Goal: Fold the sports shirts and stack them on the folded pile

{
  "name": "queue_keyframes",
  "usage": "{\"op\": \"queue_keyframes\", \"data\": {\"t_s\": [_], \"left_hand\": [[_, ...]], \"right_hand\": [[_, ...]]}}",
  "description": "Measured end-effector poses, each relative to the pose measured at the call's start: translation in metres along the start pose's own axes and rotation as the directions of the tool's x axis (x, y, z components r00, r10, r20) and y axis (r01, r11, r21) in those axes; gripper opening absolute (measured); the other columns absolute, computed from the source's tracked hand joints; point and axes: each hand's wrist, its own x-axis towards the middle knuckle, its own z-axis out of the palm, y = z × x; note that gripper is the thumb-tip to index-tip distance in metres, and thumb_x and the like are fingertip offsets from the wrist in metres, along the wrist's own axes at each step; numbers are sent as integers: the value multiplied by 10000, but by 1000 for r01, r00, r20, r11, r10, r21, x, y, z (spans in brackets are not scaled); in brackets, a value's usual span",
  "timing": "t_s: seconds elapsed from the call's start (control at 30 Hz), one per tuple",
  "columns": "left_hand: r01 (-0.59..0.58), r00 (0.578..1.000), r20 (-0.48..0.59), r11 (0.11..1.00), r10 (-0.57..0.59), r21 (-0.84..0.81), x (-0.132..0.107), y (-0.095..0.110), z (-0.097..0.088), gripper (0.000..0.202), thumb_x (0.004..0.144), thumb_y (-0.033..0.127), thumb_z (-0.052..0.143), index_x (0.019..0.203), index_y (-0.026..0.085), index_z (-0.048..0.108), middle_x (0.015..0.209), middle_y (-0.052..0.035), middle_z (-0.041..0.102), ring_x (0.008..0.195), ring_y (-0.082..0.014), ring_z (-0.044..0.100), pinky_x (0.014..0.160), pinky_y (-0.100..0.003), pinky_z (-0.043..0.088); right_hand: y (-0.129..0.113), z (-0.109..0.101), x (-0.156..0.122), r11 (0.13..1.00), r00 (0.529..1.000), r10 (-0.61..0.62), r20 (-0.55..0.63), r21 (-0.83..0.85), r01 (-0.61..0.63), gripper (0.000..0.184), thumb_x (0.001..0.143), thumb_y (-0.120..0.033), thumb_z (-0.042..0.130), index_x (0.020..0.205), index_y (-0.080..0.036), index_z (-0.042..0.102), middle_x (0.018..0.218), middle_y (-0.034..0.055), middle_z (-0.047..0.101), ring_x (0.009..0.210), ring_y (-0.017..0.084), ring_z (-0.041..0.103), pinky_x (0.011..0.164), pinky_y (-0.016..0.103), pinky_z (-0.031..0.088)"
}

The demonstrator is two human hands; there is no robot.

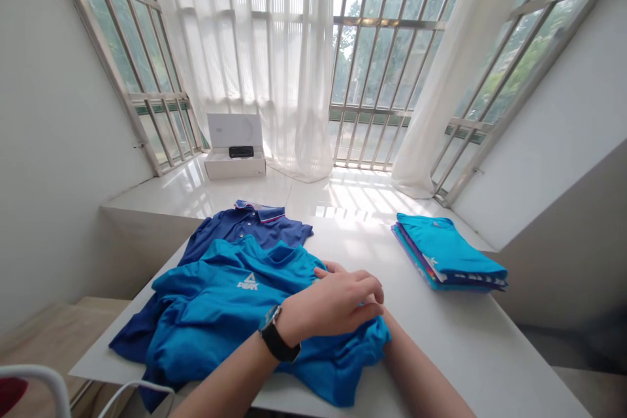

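A bright blue T-shirt (pixel 220 313) with a white PEAK logo lies rumpled, face up, near the table's front edge. My left hand (pixel 333 300), a black-strapped watch (pixel 280 334) on its wrist, crosses over my right forearm. Its fingers are curled down at the shirt's right side, above the bunched sleeve, and seem to grip cloth; the fingertips are partly hidden. Behind it, my right hand (pixel 332 267) is mostly covered; the visible fingers close on the shirt near the shoulder. Under the T-shirt, a dark blue polo shirt (pixel 230 225) shows its collar and buttons.
A stack of folded shirts (pixel 450 248), bright blue on top, sits at the table's right. On the window ledge stands an open white box (pixel 235 166) with a black item (pixel 241 151) in it. White curtains (pixel 294 78) hang before the barred windows. A white cable (pixel 140 384) is at lower left.
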Motion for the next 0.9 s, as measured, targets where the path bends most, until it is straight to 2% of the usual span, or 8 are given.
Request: {"op": "queue_keyframes", "data": {"t_s": [0.1, 0.27, 0.37, 0.47, 0.57, 0.67, 0.77, 0.9], "left_hand": [[136, 987, -102, 982, -124, 129, -2, -18, -8, 181, 969, 292, 490, 1014, 197, 637, 1062, -85, 674, 950, -226, 648, 823, -308, 490], [326, 930, -205, 942, -304, 81, -7, -64, -20, 281, 960, 413, 484, 922, 194, 656, 855, -72, 693, 809, -232, 652, 749, -320, 493], [355, 913, -186, 932, -363, -76, -7, -96, -13, 385, 948, 508, 483, 1132, 201, 625, 1048, -93, 715, 972, -257, 666, 843, -341, 502], [402, 891, -121, 885, -437, -234, -11, -121, 0, 533, 938, 598, 463, 1289, 204, 538, 1222, -115, 673, 1103, -270, 645, 933, -372, 492], [386, 876, -123, 831, -466, -402, -17, -131, 11, 567, 977, 634, 323, 1288, 205, 525, 1203, -114, 679, 1016, -243, 681, 873, -356, 525], [371, 836, -259, 847, -483, -381, -22, -129, 16, 537, 971, 631, 345, 1088, 185, 619, 1034, -106, 718, 942, -255, 682, 862, -366, 521], [396, 788, -365, 862, -496, -316, -24, -129, 16, 421, 930, 569, 492, 943, 180, 652, 921, -83, 723, 905, -268, 672, 876, -380, 509], [369, 771, -361, 830, -525, -418, -23, -132, 15, 315, 932, 459, 510, 876, 192, 666, 912, -50, 727, 881, -240, 665, 871, -357, 515]], "right_hand": [[-5, -7, 13, 969, 981, 41, -192, 248, 8, 512, 811, -784, 388, 978, -390, 669, 821, -35, 712, 1055, 262, 676, 849, 428, 530], [-29, -39, 35, 887, 982, 137, -129, 457, -63, 584, 727, -754, 603, 936, -214, 682, 797, 61, 750, 878, 325, 717, 773, 486, 575], [-41, -47, 32, 817, 988, 146, -45, 569, -95, 717, 806, -810, 429, 1016, -179, 697, 942, 138, 762, 1026, 357, 695, 831, 522, 563], [-46, -38, 24, 748, 993, 84, -83, 663, -8, 654, 858, -747, 442, 1156, -214, 675, 1109, 114, 747, 1137, 340, 655, 933, 518, 533], [-45, -22, 18, 755, 994, 52, -100, 655, 26, 542, 869, -656, 554, 1207, -245, 662, 1175, 75, 732, 1151, 314, 649, 1021, 489, 487], [-41, -7, 13, 797, 997, 75, 0, 601, -60, 547, 883, -658, 545, 1218, -241, 663, 1217, 81, 713, 1122, 302, 660, 1021, 468, 481], [-39, 2, 12, 745, 990, 126, 62, 653, -136, 652, 876, -748, 443, 1320, -288, 568, 1222, 84, 704, 1017, 293, 697, 893, 458, 537], [-37, 3, 15, 713, 973, 204, 106, 666, -222, 695, 872, -775, 396, 1345, -280, 518, 1065, 96, 748, 731, 239, 700, 660, 377, 538]]}}
